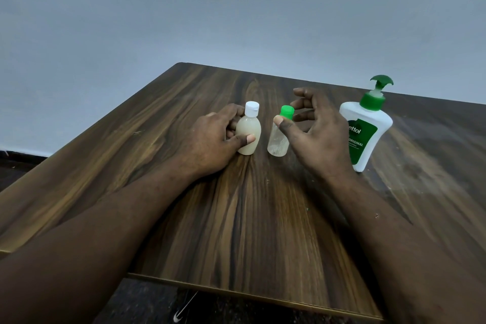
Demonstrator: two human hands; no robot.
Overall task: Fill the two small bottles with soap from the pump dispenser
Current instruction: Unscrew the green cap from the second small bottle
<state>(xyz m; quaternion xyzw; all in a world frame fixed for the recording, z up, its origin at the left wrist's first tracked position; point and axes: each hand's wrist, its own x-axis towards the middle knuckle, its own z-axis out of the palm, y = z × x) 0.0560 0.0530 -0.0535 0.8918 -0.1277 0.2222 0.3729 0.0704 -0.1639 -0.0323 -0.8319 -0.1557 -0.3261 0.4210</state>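
Subject: bottle-filling on a wooden table (pixel 236 218); both hands are in view.

Left hand (pixel 210 137): grasping the white-capped bottle (pixel 251 126), thumb across its front and fingers curled behind; the bottle stands upright on the table and is full of a cloudy, pale liquid; its white cap (pixel 252 108) is on.

Right hand (pixel 320 139): fingers spread and loosely curved about the top of the green-capped bottle (pixel 276 142); the thumb tip lies in front of the neck just below the green cap (pixel 287 112), and the forefinger is close against the cap's far side; whether it pinches the cap or only hovers at it cannot be told.

Governing relation: the green-capped bottle stands upright, long axis vertical, just left of the right palm and just beside the white-capped bottle, the two apart; it is clear and looks nearly empty; the right hand is the nearer to it. The pump dispenser (pixel 368 134) stands upright to the right of that hand, partly behind it, so the right hand is also nearer the pump head (pixel 381 81).

Assessment: one bottle appears filled; the green-capped one appears to need uncapping and filling.

Markings: the dispenser's green label reads "ettol", its first letter hidden by the hand, and "ORIGINAL"; the smaller print is illegible; neither small bottle shows a label.
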